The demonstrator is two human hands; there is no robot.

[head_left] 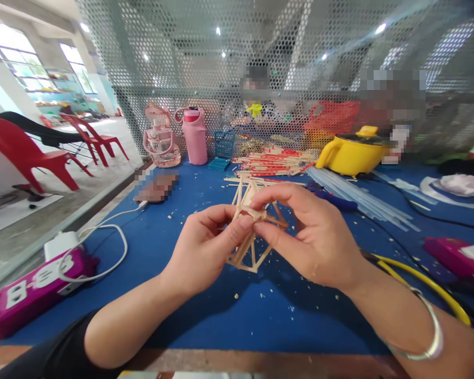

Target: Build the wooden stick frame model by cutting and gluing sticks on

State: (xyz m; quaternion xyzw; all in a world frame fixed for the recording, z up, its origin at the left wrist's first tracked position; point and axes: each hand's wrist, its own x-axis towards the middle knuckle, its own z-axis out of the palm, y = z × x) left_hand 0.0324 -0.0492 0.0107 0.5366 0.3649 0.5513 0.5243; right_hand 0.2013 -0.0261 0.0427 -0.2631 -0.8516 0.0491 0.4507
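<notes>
Between my two hands, over the middle of the blue tabletop, is a small open frame model made of thin wooden sticks (254, 258). My left hand (205, 245) pinches it from the left, thumb across the front. From the right, my right hand (312, 237) grips its upper part between thumb and forefinger. The thumbs and fingers nearly meet at a joint of pale sticks, and hide part of it. Behind the model lies a pile of wooden sticks in red-printed paper wrappers (272, 160). A dark blue glue gun (332, 199) rests just beyond my right hand.
Translucent glue sticks (363, 197) and a yellow pot (355, 153) stand right of the pile. Two pink bottles (195, 137) and a blue stand (221, 150) line the perforated screen. A phone (158, 187) charges at left beside a purple power strip (35, 292). A yellow cable (430, 287) curves at right.
</notes>
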